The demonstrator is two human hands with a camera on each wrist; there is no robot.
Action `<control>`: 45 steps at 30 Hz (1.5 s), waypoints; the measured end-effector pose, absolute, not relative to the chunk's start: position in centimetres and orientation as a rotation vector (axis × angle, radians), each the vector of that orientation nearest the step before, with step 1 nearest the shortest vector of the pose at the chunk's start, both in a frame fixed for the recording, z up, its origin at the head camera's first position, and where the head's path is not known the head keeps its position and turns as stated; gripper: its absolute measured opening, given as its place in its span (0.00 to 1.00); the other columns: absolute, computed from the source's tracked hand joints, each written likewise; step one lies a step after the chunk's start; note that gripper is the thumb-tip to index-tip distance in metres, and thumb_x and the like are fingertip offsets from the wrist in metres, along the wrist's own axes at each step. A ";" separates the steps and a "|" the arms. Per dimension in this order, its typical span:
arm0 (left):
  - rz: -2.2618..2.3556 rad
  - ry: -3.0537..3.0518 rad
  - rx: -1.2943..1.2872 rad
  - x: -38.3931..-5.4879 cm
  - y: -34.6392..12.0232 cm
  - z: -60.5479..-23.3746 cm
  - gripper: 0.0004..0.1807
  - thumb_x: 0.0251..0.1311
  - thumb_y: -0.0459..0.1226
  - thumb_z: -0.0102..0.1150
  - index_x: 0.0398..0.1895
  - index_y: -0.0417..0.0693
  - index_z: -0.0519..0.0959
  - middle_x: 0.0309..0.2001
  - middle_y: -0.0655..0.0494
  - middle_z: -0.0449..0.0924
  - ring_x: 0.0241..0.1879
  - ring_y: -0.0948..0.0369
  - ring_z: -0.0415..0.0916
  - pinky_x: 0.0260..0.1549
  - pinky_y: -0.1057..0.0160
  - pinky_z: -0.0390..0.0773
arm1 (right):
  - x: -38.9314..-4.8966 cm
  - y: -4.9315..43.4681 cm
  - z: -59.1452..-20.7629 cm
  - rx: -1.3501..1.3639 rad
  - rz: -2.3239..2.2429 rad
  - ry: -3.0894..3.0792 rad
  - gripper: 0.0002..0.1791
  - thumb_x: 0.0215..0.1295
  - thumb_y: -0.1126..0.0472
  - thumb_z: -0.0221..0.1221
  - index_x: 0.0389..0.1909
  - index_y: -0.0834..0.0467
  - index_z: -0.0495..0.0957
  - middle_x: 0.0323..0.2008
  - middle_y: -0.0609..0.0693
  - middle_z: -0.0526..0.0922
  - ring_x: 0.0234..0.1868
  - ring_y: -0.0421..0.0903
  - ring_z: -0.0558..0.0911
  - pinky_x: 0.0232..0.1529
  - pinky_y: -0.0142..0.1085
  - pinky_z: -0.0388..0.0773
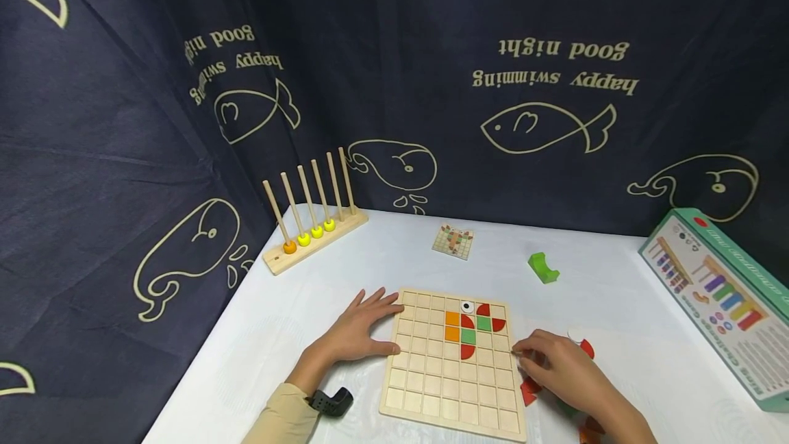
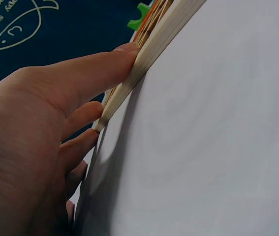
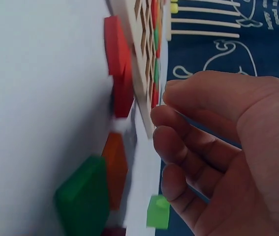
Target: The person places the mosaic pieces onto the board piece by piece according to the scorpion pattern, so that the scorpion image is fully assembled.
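Observation:
A wooden grid board lies on the table with red, green and orange tiles and a round eye tile in its upper right cells. My left hand touches the board's left edge with spread, fairly straight fingers; the thumb rests against the wooden side. At the right edge is my right hand, its fingers loosely bent. Nothing shows between them. Loose red pieces, an orange piece and a green piece lie beside and under this hand.
Beyond the board lie a small pattern card and a green curved block. A peg rack with several yellow and orange beads stands at the back left. A game box is at the right. Dark printed cloth hangs behind.

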State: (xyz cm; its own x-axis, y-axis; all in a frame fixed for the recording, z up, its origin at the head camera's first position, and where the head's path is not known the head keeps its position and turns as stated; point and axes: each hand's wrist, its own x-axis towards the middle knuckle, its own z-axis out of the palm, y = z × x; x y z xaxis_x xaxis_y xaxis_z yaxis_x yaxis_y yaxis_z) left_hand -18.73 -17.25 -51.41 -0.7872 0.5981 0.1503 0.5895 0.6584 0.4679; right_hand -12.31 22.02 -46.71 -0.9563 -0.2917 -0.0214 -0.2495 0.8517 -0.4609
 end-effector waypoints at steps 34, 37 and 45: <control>0.798 2.847 1.013 -18.6 -17.8 -51.6 0.44 0.50 0.66 0.60 0.69 0.58 0.68 0.72 0.58 0.57 0.73 0.54 0.45 0.69 0.44 0.36 | -8.7 25.3 -48.4 -0.090 -0.721 2.833 0.19 0.46 0.45 0.73 0.39 0.45 0.84 0.33 0.39 0.74 0.31 0.40 0.69 0.30 0.30 0.70; 0.799 2.835 1.016 -18.6 -17.5 -51.6 0.44 0.51 0.66 0.60 0.69 0.58 0.67 0.72 0.59 0.56 0.73 0.54 0.43 0.69 0.44 0.35 | -8.6 25.5 -48.4 -0.098 -0.711 2.846 0.18 0.46 0.45 0.73 0.39 0.43 0.84 0.32 0.39 0.73 0.31 0.40 0.69 0.30 0.30 0.70; 0.779 2.842 0.996 -18.7 -17.3 -51.5 0.44 0.50 0.66 0.60 0.69 0.59 0.67 0.73 0.61 0.55 0.73 0.56 0.42 0.70 0.45 0.35 | -8.8 25.7 -48.3 -0.082 -0.723 2.830 0.19 0.46 0.46 0.73 0.40 0.44 0.84 0.35 0.39 0.75 0.32 0.41 0.69 0.31 0.32 0.71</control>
State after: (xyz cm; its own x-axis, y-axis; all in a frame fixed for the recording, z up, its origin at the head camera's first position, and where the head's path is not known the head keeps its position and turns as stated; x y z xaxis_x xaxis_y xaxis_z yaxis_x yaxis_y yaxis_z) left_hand -18.68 -17.29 -51.47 -0.7945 0.5926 0.1325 0.5774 0.6696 0.4673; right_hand -8.76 25.67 -48.32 -0.9743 -0.1078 -0.1976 0.0002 0.8775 -0.4796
